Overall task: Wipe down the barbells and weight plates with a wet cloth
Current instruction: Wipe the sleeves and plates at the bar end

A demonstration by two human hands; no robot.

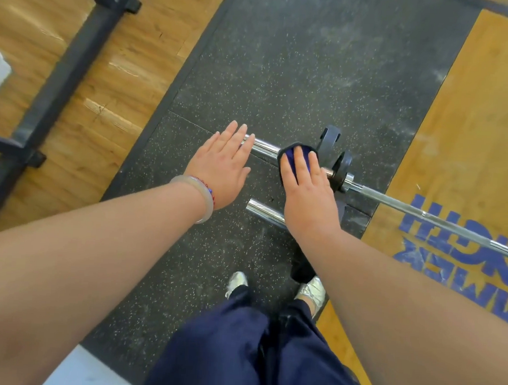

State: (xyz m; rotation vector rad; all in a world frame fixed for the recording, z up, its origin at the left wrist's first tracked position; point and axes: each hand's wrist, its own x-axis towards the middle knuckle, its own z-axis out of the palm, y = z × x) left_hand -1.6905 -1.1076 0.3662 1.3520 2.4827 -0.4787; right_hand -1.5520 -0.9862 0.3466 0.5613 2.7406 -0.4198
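1. Pressing down on a dark blue cloth (291, 153), the fingers (300, 162) of the right hand (306, 192) are lying nearly straight and side by side on top of it; the thumb is staying out of sight.
2. The cloth is draping over the chrome sleeve of the barbell (264, 147), its edges peeking out around the fingertips.
3. Just past those fingertips, small black weight plates (343, 166) are sitting on the same sleeve, and the bar's thin shaft is running away to the right.
4. The left hand (223, 163) is spreading flat, holding nothing, its straight fingers (235, 137) reaching over the sleeve's free end; whether they are touching the metal is not showing clearly.
5. Behind the left palm, bracelets (205, 202) are circling the wrist.
6. Under the right wrist, a second chrome sleeve (262, 212) is lying partly covered.
7. Beneath both hands, a black speckled rubber mat (254, 73) is carrying the bars.
8. To the right of the right hand, a wooden platform (474, 116) with blue lettering is lying under the shaft.
9. Far left of the left hand, a black metal frame (67, 62) is standing on wood flooring.
10. Nearest the body, navy trousers (251, 356) and silver shoes (237, 282) are showing.
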